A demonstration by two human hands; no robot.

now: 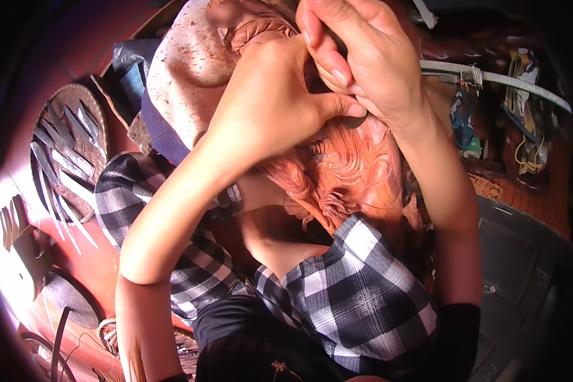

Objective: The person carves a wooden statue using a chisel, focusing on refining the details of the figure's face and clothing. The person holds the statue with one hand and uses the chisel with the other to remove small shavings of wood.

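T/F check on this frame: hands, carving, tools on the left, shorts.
1. Both hands meet over the carving. True: left hand and right hand touch above the reddish wood carving.
2. The carving is painted blue. False: it is reddish-orange wood.
3. A round basket tray at left holds metal chisels. True.
4. The left hand grips a hammer. False: no hammer shows; whether either grip holds a tool cannot be told.
5. The person wears checked shorts. True: black-and-white check.
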